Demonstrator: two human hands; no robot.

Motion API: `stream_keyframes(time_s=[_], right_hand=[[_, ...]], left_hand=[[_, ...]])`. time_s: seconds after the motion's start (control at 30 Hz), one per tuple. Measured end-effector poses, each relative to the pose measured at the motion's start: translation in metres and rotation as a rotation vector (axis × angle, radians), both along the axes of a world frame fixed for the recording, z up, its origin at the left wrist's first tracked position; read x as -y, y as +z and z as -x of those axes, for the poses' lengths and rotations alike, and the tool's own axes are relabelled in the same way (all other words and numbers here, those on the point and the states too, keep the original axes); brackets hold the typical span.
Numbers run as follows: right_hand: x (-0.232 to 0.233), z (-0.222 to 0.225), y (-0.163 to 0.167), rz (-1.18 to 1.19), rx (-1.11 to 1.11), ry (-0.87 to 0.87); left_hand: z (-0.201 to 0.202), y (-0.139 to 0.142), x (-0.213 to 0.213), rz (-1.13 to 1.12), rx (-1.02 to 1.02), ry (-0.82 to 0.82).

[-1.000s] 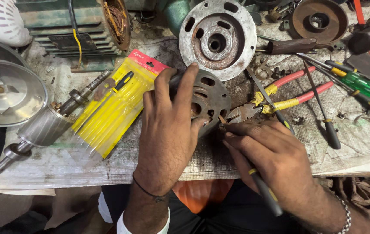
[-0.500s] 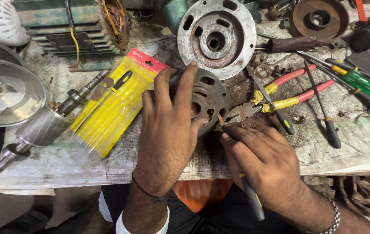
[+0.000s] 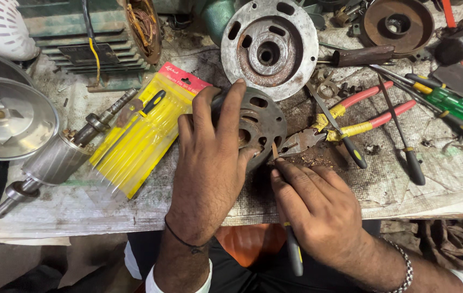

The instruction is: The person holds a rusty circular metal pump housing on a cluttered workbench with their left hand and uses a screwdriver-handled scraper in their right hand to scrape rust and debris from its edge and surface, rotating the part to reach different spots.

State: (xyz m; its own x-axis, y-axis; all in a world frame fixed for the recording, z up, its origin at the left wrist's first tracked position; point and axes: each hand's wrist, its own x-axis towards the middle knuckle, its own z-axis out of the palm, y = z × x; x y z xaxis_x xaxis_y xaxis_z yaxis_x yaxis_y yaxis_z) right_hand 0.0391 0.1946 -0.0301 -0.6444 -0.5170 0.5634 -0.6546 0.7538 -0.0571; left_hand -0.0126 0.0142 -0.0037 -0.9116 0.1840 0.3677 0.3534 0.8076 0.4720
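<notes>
At the bench's near edge, the left hand (image 3: pixel 210 163) presses flat on the rusty perforated disc (image 3: pixel 261 122), apparently heavy, rigid cast metal best gripped by its rim, while the right hand (image 3: pixel 318 209) clenches a thin screwdriver (image 3: pixel 292 247).

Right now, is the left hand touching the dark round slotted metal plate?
Touching. The head view shows the left hand lying flat on the dark slotted plate, fingers spread over its top.
</notes>
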Motion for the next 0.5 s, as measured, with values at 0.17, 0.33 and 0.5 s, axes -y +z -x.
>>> stream_keyframes(time_s=[0.17, 0.33, 0.5], right_hand=[[-0.006, 0.005, 0.002, 0.080, 0.036, -0.003], [-0.020, 0.014, 0.012, 0.173, 0.177, 0.030], [-0.018, 0.012, 0.008, 0.146, 0.107, 0.044]], left_hand=[[0.002, 0.000, 0.000, -0.011, 0.005, -0.003], [0.002, 0.000, 0.000, -0.011, 0.017, 0.008], [0.000, 0.000, 0.000, -0.028, 0.001, 0.001]])
